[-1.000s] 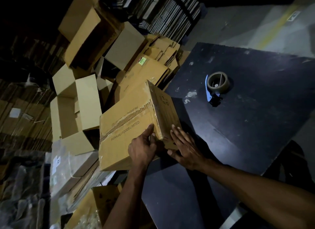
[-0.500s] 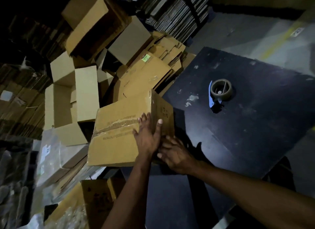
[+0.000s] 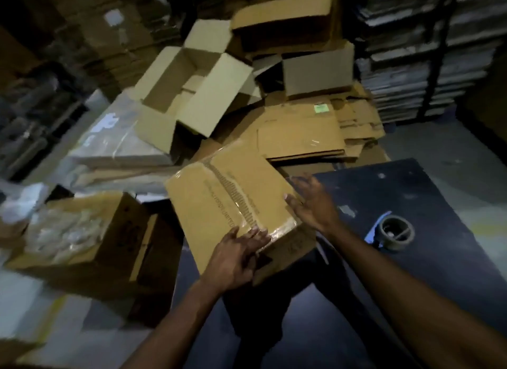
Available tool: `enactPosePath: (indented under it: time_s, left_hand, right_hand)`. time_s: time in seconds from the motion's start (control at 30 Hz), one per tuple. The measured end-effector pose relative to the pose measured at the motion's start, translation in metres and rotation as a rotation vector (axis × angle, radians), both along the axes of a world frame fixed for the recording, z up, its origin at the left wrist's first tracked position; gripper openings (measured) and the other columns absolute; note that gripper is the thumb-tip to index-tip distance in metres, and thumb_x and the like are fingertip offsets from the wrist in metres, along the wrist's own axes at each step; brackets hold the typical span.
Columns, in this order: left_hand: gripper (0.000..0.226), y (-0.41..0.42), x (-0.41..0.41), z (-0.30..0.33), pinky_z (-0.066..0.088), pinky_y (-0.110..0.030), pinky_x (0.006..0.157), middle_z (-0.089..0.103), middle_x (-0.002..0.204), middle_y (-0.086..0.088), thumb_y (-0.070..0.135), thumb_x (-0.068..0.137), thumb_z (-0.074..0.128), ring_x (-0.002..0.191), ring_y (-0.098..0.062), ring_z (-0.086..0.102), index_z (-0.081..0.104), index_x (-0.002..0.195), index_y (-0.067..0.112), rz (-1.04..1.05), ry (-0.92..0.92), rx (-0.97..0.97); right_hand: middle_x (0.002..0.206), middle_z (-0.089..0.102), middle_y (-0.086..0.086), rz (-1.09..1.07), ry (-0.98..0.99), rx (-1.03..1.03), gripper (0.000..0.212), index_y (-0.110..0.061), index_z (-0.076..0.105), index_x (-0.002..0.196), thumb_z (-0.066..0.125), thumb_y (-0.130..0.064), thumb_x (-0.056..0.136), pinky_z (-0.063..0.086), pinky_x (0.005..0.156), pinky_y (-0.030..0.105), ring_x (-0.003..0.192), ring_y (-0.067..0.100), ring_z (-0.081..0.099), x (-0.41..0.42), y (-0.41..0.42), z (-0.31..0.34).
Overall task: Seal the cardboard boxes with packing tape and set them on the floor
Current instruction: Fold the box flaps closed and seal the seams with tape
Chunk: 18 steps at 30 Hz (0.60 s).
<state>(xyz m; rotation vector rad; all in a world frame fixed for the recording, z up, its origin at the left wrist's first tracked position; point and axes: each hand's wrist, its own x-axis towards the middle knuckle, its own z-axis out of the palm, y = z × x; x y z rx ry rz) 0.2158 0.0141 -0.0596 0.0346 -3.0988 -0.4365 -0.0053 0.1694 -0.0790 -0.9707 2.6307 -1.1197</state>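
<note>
Sealed box (image 3: pixel 233 204) tilted over the left edge of the dark table (image 3: pixel 411 286), clear packing tape visible along the centre seam and folded over the near corner; sealing of this box judged complete. Left hand (image 3: pixel 233 259) laid flat on the near taped end, fingers straight and slightly spread, thumb at the near side face; no pinch or curl visible. Right hand (image 3: pixel 312 204) against the right edge of the box, fingers extended and loosely spread, palm toward the cardboard; exact contact blurred, so cannot tell whether pressing or just touching. Box supported between both palms, partly beyond the table edge, above the gap beside an open carton of plastic-wrapped goods (image 3: pixel 90 239); not yet on the floor. Step in hand judged as transfer from table to floor on the left side. Tape dispenser (image 3: pixel 395 231) lying on the table to the right, well apart from both hands, idle. Remaining work, as far as visible: lowering this box to the floor, then further boxes; several open cartons (image 3: pixel 192 94) with raised flaps and a stack of flattened cardboard (image 3: pixel 315 132) beyond the table, unsealed. Count of boxes already placed on the floor not determinable in the dim, blurred view.
</note>
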Motion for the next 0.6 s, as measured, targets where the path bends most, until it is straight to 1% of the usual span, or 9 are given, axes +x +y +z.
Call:
enactPosePath:
  time_s: [0.07, 0.13, 0.2, 0.27, 0.3, 0.4, 0.47, 0.53, 0.6]
  left_hand:
    - [0.053, 0.003, 0.017, 0.004, 0.017, -0.025, 0.125, 0.059, 0.144, 0.017, 0.029, 0.082, 0.062, 0.139, 0.001, 0.048, 0.069, 0.134, 0.036, 0.069, 0.03, 0.098]
    - [0.032, 0.008, 0.034, 0.013, 0.032, -0.019, 0.118, 0.073, 0.12, 0.022, 0.041, 0.084, 0.07, 0.116, 0.0, 0.067, 0.08, 0.113, 0.035, 0.18, 0.134, 0.197]
    - [0.015, 0.016, 0.05, 0.021, 0.053, -0.021, 0.093, 0.078, 0.094, 0.023, 0.04, 0.082, 0.078, 0.087, 0.0, 0.074, 0.084, 0.092, 0.03, 0.314, 0.191, 0.357]
    - [0.014, 0.021, 0.065, 0.024, 0.053, -0.02, 0.067, 0.075, 0.075, 0.021, 0.033, 0.083, 0.076, 0.069, 0.003, 0.069, 0.081, 0.074, 0.022, 0.475, 0.248, 0.534]
    - [0.016, 0.019, 0.073, 0.022, 0.051, -0.02, 0.064, 0.074, 0.072, 0.02, 0.03, 0.084, 0.076, 0.068, 0.004, 0.069, 0.079, 0.071, 0.021, 0.565, 0.287, 0.588]
    - [0.005, 0.0, 0.086, 0.018, 0.059, -0.026, 0.073, 0.078, 0.085, 0.016, 0.027, 0.088, 0.077, 0.08, 0.0, 0.073, 0.081, 0.088, 0.024, 0.843, 0.377, 0.593]
    - [0.023, -0.019, 0.086, 0.025, 0.061, -0.033, 0.084, 0.08, 0.103, 0.006, 0.033, 0.09, 0.076, 0.096, -0.01, 0.075, 0.078, 0.112, 0.027, 1.026, 0.366, 0.531]
    - [0.046, -0.037, 0.077, 0.04, 0.053, -0.034, 0.093, 0.074, 0.124, -0.006, 0.035, 0.094, 0.073, 0.115, -0.024, 0.069, 0.065, 0.136, 0.02, 1.129, 0.279, 0.493]
    - [0.058, -0.051, 0.065, 0.048, 0.047, -0.037, 0.097, 0.065, 0.138, -0.013, 0.04, 0.098, 0.069, 0.127, -0.034, 0.06, 0.053, 0.146, 0.011, 1.206, 0.174, 0.607]
  right_hand:
    - [0.16, 0.035, 0.01, 0.147, -0.102, 0.115, 0.064, -0.023, 0.042, 0.154, 0.059, -0.049, 0.098, 0.041, 0.107, 0.039, 0.14, 0.03, 0.042, 0.016, -0.004, 0.007]
    - [0.155, 0.043, 0.007, 0.181, -0.103, 0.184, 0.063, -0.024, 0.042, 0.153, 0.055, -0.052, 0.098, 0.047, 0.104, 0.041, 0.136, 0.03, 0.048, 0.044, 0.001, 0.007]
    - [0.136, 0.059, 0.003, 0.149, -0.114, 0.117, 0.052, -0.026, 0.053, 0.14, 0.06, -0.05, 0.094, 0.054, 0.093, 0.043, 0.119, 0.026, 0.06, 0.074, 0.019, 0.013]
    - [0.124, 0.062, 0.002, 0.149, -0.077, 0.13, 0.049, -0.025, 0.057, 0.132, 0.069, -0.045, 0.089, 0.055, 0.088, 0.042, 0.111, 0.026, 0.063, 0.093, 0.035, 0.021]
    - [0.125, 0.062, 0.006, 0.155, -0.073, 0.168, 0.053, -0.021, 0.058, 0.133, 0.074, -0.04, 0.087, 0.053, 0.089, 0.041, 0.112, 0.03, 0.062, 0.097, 0.04, 0.025]
    - [0.136, 0.055, 0.014, 0.162, -0.109, 0.184, 0.071, -0.014, 0.051, 0.144, 0.079, -0.043, 0.085, 0.046, 0.093, 0.037, 0.123, 0.033, 0.055, 0.084, 0.034, 0.037]
    - [0.14, 0.056, 0.014, 0.104, -0.145, 0.142, 0.077, -0.016, 0.047, 0.146, 0.073, -0.058, 0.086, 0.049, 0.095, 0.04, 0.128, 0.034, 0.055, 0.067, 0.015, 0.044]
    - [0.151, 0.048, 0.018, 0.005, -0.243, 0.155, 0.088, -0.011, 0.033, 0.155, 0.069, -0.057, 0.09, 0.048, 0.102, 0.044, 0.136, 0.036, 0.049, 0.05, -0.008, 0.053]
    - [0.155, 0.044, 0.02, -0.076, -0.347, 0.181, 0.097, -0.007, 0.022, 0.16, 0.067, -0.058, 0.09, 0.05, 0.102, 0.048, 0.134, 0.039, 0.051, 0.038, -0.027, 0.055]
